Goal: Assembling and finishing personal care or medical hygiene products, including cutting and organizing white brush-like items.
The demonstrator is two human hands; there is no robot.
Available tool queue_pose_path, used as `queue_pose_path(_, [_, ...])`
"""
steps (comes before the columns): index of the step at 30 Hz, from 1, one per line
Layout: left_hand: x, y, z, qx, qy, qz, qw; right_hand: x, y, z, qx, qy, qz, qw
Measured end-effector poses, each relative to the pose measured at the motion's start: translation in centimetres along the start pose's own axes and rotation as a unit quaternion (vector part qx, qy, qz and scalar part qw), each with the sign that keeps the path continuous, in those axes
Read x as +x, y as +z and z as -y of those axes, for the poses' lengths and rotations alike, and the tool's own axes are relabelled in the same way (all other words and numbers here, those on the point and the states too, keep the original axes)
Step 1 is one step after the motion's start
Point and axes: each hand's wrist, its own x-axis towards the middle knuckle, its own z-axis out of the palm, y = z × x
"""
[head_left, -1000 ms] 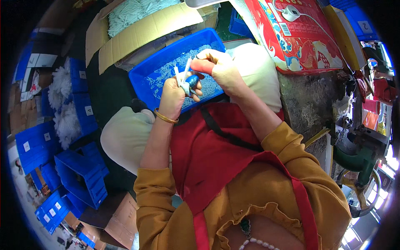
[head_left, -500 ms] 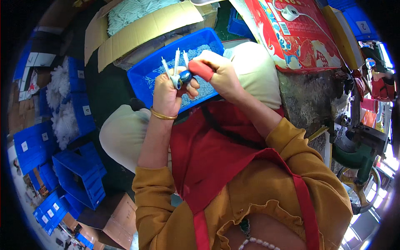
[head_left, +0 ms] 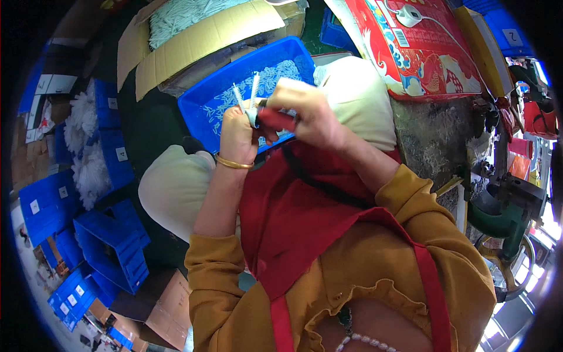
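My left hand (head_left: 236, 130), with a gold bangle at its wrist, is closed around a pale plastic piece (head_left: 253, 115). Slender white ribbed prongs (head_left: 255, 89) stick up out of that grip. Pressed close against it from the right is my right hand (head_left: 314, 111), blurred by motion, its fingers curled around a red object (head_left: 275, 119) whose kind I cannot make out. Fingers hide where the two things meet. Both hands are over the near part of a blue plastic bin (head_left: 193, 120), which holds many small pale plastic pieces (head_left: 226, 97).
Behind the bin stands an open cardboard box (head_left: 211, 29) of thin white sticks. A red printed board (head_left: 422, 64) with a white corded device (head_left: 409, 16) lies at right. A green hand-wheel machine (head_left: 498, 217) stands farther right; blue crates (head_left: 111, 243) are stacked left.
My right hand has turned, and the red object has swung down and left against the pale piece. The dark blue round part seen before is now hidden. My left hand has shifted slightly right.
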Motion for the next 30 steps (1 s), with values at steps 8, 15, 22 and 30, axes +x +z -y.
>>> queue_pose_path(8, [-0.2,0.7,-1.3,-0.049,-0.006,0.068,0.996,0.5,-0.6,0.5,0.362,0.241,-0.129,0.891])
queue_pose_path(15, [0.5,-1.2,0.1,-0.215,-0.051,0.112,0.969,0.4,-2.1,0.8,0.463,0.386,-0.022,0.797])
queue_pose_path(22, [0.2,0.9,1.0,-0.219,-0.029,0.032,0.975,-0.5,-0.8,-0.1,0.456,0.383,-0.035,0.803])
queue_pose_path(30, [0.2,1.0,1.4,-0.126,-0.006,0.020,0.992,-0.1,-0.2,0.4,0.505,0.421,-0.089,0.748])
